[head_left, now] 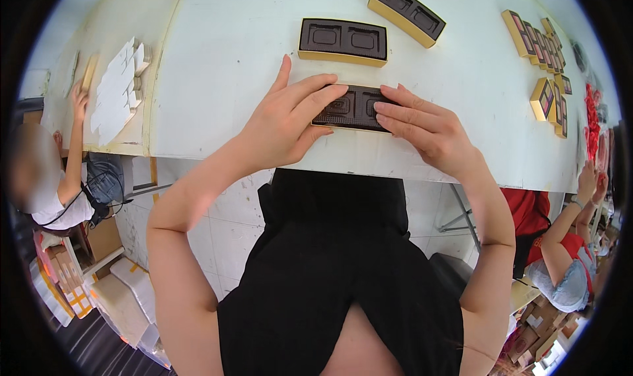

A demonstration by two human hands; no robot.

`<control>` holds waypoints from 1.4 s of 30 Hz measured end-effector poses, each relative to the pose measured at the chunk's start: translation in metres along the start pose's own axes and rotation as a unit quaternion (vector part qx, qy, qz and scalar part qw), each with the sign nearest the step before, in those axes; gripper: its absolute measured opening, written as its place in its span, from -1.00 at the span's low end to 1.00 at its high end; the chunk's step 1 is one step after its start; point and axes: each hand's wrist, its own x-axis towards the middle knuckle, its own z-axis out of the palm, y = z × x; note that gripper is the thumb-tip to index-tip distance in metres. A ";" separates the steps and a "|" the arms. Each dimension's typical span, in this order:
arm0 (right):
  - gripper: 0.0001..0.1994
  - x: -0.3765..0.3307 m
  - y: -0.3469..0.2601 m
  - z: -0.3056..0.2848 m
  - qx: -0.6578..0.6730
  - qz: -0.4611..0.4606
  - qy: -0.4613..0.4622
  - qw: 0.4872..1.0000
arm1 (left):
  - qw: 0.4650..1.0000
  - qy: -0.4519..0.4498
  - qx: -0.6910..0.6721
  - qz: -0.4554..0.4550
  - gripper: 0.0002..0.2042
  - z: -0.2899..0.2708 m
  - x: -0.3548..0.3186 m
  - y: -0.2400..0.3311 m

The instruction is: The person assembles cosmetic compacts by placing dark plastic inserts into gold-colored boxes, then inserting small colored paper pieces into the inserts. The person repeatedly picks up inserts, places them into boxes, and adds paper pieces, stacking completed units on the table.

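A dark brown plastic tray insert with two recesses lies in a small gold box near the table's front edge. My left hand grips its left end, fingers over the top and thumb along the near side. Over the right end lie the fingers of my right hand, closed on the same box; that thumb is hidden. Just beyond my hands sits a gold box with a dark insert. Another such box stands at an angle farther back to the right.
White folded cartons lie in a stack at the left, beside a person's hand. Several filled gold boxes stand in rows at the right. Another person's hands are at the right edge, near red material.
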 end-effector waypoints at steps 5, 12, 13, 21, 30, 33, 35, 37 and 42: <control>-0.68 -0.001 -0.012 0.000 -0.029 0.034 -0.016 0.999 | 0.997 -0.005 0.082 -0.012 -0.19 0.003 -0.002 0.001; -0.57 0.032 0.073 -0.008 -0.145 0.191 0.159 0.958 | 0.980 -0.097 0.167 -0.038 0.02 0.010 0.070 0.000; -0.55 0.026 0.102 -0.004 -0.111 0.201 0.142 0.963 | 0.985 -0.095 0.144 -0.009 -0.02 0.015 0.079 -0.006; -0.53 0.017 0.113 -0.024 0.159 0.158 0.025 0.974 | 0.985 -0.079 0.143 0.049 -0.15 0.030 0.104 0.008; -0.68 0.059 0.254 -0.043 -0.197 0.199 0.199 0.939 | 0.965 -0.111 0.234 -0.048 -0.19 0.033 0.118 0.002; -0.71 0.065 0.267 -0.036 -0.245 0.194 0.141 0.939 | 0.953 -0.065 0.277 -0.105 -0.19 0.035 0.112 -0.004; -0.72 0.064 0.264 -0.035 -0.297 0.186 0.111 0.930 | 0.964 -0.023 0.246 -0.094 -0.21 0.034 0.109 -0.011; -0.72 0.066 0.254 -0.032 -0.244 0.223 0.132 0.934 | 0.978 0.019 0.196 -0.071 -0.25 0.036 0.104 -0.020; -0.57 0.093 0.148 -0.018 -0.024 0.260 0.156 0.953 | 0.985 0.153 0.044 -0.064 -0.27 0.039 0.102 -0.035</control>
